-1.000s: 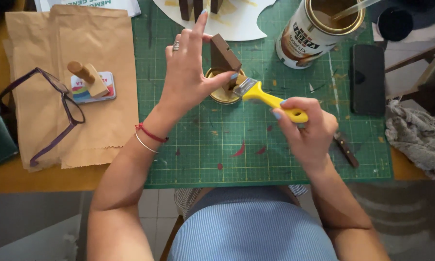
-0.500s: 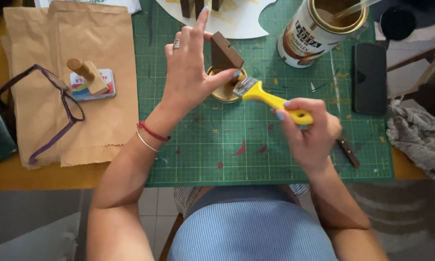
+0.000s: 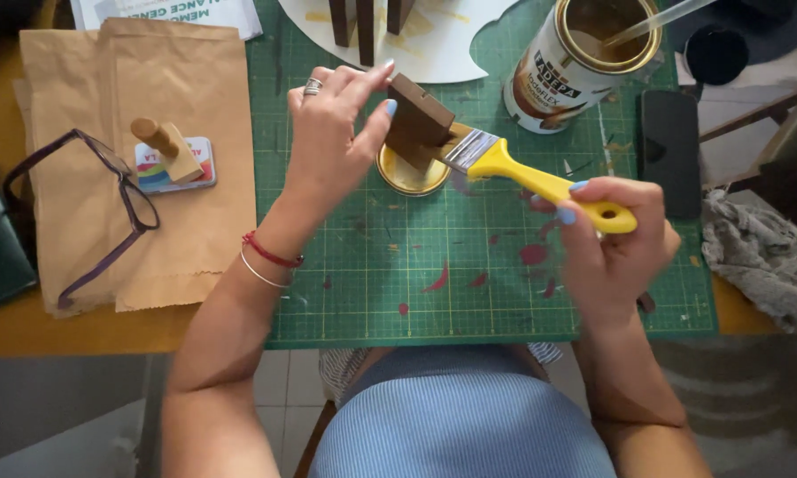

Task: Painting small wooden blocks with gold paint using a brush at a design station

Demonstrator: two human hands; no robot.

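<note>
Raised slightly, yellow brush [image 3: 540, 181] points bristles up-left at block [image 3: 419, 121].

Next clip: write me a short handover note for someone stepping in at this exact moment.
Left hand: holds the small brown wooden block by its edges, above the round gold lid on the green cutting mat.
Right hand: grips the yellow-handled brush, bristles at the block.
Open can stands at upper right.
Done: the block's visible faces look brown; more dark pieces stand on white paper.
Left: hidden faces cannot be judged.
</note>
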